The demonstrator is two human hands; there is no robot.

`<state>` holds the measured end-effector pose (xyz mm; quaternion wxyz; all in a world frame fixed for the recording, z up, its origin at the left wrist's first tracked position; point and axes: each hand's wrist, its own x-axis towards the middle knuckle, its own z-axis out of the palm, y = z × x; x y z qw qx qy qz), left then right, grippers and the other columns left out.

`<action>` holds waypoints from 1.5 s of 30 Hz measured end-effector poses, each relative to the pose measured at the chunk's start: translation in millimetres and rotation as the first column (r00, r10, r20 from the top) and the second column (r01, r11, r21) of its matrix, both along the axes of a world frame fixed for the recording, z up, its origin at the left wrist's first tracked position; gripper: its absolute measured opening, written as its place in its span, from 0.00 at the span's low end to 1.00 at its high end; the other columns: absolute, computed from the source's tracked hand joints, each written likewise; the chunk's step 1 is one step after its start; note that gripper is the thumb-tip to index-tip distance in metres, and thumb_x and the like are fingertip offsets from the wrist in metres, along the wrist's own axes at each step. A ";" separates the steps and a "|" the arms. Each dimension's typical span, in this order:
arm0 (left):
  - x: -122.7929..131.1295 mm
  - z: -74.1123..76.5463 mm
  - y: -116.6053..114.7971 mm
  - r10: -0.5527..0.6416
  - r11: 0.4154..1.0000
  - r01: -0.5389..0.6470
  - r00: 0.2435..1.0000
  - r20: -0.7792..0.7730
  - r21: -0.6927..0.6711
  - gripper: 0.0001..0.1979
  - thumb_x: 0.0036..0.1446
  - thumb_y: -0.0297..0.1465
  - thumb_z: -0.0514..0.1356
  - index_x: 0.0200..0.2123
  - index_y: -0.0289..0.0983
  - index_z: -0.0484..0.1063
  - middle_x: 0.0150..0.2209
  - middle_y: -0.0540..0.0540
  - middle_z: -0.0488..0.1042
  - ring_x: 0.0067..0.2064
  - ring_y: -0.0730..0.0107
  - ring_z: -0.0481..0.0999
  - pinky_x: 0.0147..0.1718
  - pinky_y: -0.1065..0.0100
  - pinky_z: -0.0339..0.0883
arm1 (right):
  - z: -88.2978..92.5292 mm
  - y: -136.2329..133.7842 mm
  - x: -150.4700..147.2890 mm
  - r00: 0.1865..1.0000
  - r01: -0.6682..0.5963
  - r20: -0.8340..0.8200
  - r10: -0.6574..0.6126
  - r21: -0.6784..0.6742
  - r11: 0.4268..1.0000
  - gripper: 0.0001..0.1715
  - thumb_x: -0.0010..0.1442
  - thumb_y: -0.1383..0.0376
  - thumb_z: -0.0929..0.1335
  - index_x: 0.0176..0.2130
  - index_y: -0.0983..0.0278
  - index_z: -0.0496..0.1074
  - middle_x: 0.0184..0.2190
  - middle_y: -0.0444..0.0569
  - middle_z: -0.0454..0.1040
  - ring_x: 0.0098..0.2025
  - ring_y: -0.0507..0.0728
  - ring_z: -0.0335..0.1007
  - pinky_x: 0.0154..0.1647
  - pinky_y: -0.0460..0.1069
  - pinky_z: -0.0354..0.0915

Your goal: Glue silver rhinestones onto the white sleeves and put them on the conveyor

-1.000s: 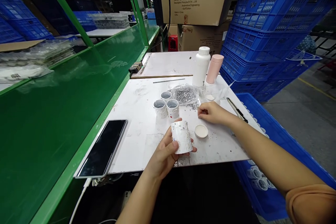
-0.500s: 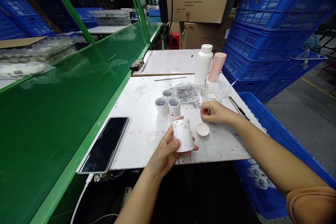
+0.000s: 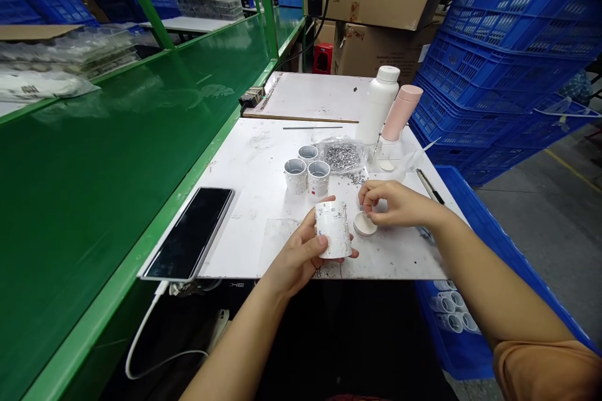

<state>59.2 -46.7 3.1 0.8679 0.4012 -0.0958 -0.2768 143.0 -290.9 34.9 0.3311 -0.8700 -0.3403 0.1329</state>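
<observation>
A white cylinder with small bits stuck on its side is gripped in my left hand, near the table's front edge. Just right of it, my right hand hovers by a shallow round white lid, thumb and fingertips pinched together. Whatever the pinch holds is too small to make out. Beyond my hands stand three similar white cups, one of them the front cup, with grey insides. A clear plastic bag of small silvery metal pieces lies behind them, with loose pieces spilled in front.
A phone lies at the table's left. At the back right are a white bottle, a pink bottle and a knife-like tool. A blue crate holding more cylinders sits to the right. A green conveyor runs along the left.
My right hand has moved toward me, from beside the loose metal pieces to the round lid. My left hand still holds the cylinder. The camera view has shifted slightly.
</observation>
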 end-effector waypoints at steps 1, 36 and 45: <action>0.2 -0.8 0.4 -0.004 1.000 0.004 1.000 0.001 0.001 0.39 0.56 0.37 0.64 0.66 0.45 0.50 0.43 0.41 0.76 0.42 0.53 0.80 0.37 0.67 0.67 | -0.1 1.1 -1.0 1.000 -0.015 -0.013 0.015 -0.017 1.000 0.07 0.48 0.75 0.66 0.26 0.64 0.71 0.37 0.48 0.71 0.37 0.53 0.67 0.39 0.49 0.64; -2.4 5.8 -2.0 0.009 0.999 -0.010 0.999 -0.040 -0.037 0.41 0.54 0.34 0.66 0.67 0.45 0.51 0.43 0.43 0.76 0.42 0.58 0.80 0.44 0.60 0.70 | -6.1 4.7 -3.9 0.995 -0.078 0.060 0.084 -0.101 0.992 0.07 0.51 0.75 0.67 0.27 0.65 0.72 0.37 0.49 0.71 0.38 0.54 0.67 0.39 0.49 0.63; 2.4 2.7 -0.1 -0.016 1.000 0.016 0.998 -0.068 0.003 0.37 0.57 0.40 0.62 0.65 0.43 0.48 0.42 0.37 0.77 0.39 0.53 0.80 0.33 0.68 0.66 | 3.0 2.7 -5.0 0.989 -0.002 0.149 -0.007 0.059 0.998 0.07 0.54 0.75 0.66 0.31 0.64 0.70 0.35 0.48 0.71 0.37 0.54 0.67 0.39 0.50 0.65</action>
